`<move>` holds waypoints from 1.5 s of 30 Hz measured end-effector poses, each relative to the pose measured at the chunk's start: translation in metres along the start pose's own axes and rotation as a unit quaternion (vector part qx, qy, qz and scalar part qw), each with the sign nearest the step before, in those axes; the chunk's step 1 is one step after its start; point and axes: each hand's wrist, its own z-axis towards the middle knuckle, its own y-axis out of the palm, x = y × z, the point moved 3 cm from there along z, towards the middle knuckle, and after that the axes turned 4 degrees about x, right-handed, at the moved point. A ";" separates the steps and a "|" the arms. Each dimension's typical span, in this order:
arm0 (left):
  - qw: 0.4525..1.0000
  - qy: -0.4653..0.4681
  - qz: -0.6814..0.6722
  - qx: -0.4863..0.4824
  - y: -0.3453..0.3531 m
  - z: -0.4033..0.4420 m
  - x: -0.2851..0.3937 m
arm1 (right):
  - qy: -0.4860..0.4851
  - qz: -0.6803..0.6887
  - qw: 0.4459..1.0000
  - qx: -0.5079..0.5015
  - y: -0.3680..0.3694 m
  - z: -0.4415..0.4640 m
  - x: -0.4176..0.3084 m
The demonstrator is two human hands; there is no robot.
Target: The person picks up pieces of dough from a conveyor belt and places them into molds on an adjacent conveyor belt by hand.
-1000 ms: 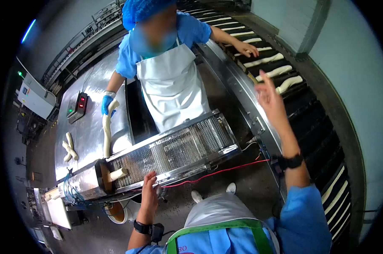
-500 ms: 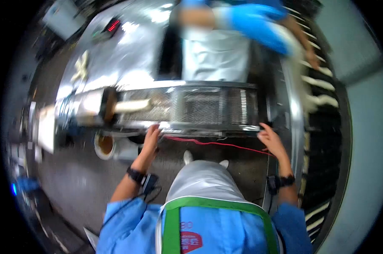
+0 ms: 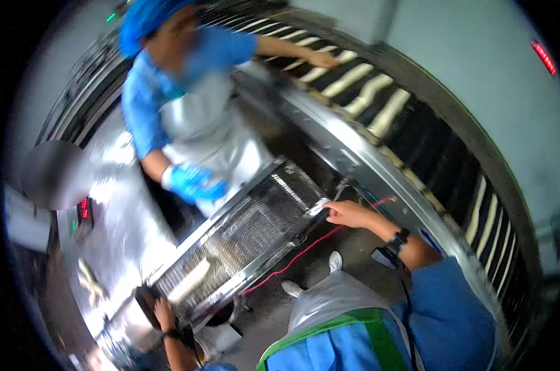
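A mesh conveyor (image 3: pixel 246 222) in a metal frame runs diagonally in front of me. On its lower left part lies a pale dough strip (image 3: pixel 190 281), close to the metal outlet box (image 3: pixel 128 328). My left hand (image 3: pixel 164 314) is at the edge of that outlet, beside the strip; its fingers are stretched out, blurred, and hold nothing that I can see. At the conveyor's far right corner, my right hand (image 3: pixel 351 214) has its fingers curled, the fingertips gripping the frame end (image 3: pixel 317 207). A red cord (image 3: pixel 298 258) hangs below the conveyor.
Across the conveyor a co-worker's blue-gloved hand (image 3: pixel 196 183) hangs near the frame, while their bare hand (image 3: pixel 323 60) reaches over dough strips (image 3: pixel 388 114) on a black slatted belt (image 3: pixel 437 154). Twisted dough (image 3: pixel 91 282) lies on the metal table (image 3: pixel 122 222). A metal rail (image 3: pixel 379 167) borders the belt.
My view has turned right. My left hand has moved from the conveyor's near edge to the outlet; my right remains at the far corner. The co-worker's gloved hand is lower.
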 end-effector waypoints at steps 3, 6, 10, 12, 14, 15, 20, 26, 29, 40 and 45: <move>0.998 -0.011 0.054 0.001 -0.043 -0.007 0.045 | 0.020 -0.014 0.999 0.036 0.013 -0.007 0.035; 0.998 0.047 0.030 -0.032 -0.039 0.010 0.039 | 0.063 0.029 0.997 0.038 0.021 -0.030 0.039; 0.952 0.065 -0.267 -0.132 -0.107 0.023 0.058 | 0.104 0.068 0.989 0.082 0.009 -0.068 0.055; 0.792 -0.075 -0.545 -0.266 -0.132 0.018 0.067 | 0.106 0.080 0.983 0.126 -0.007 -0.096 0.052; 0.709 -0.089 -0.660 -0.233 -0.184 0.020 0.135 | 0.098 0.108 0.976 0.160 -0.020 -0.112 0.059; 0.747 -0.030 -0.650 -0.138 -0.231 0.020 0.189 | 0.103 0.129 0.970 0.180 -0.026 -0.122 0.062; 0.693 0.080 -0.707 -0.121 -0.331 0.025 0.339 | 0.129 0.169 0.959 0.190 -0.063 -0.178 0.085; 0.525 0.191 -0.823 -0.106 -0.440 0.036 0.560 | 0.159 0.180 0.938 0.249 -0.118 -0.249 0.117; 0.533 0.324 -0.765 -0.158 -0.453 0.036 0.682 | 0.217 0.151 0.937 0.230 -0.134 -0.283 0.126; 0.828 0.472 -0.289 -0.091 -0.265 0.091 0.888 | 0.232 0.064 0.927 0.286 -0.186 -0.329 0.132; 0.762 0.589 -0.267 0.030 -0.218 0.126 0.925 | 0.166 -0.026 0.954 0.249 -0.188 -0.317 0.137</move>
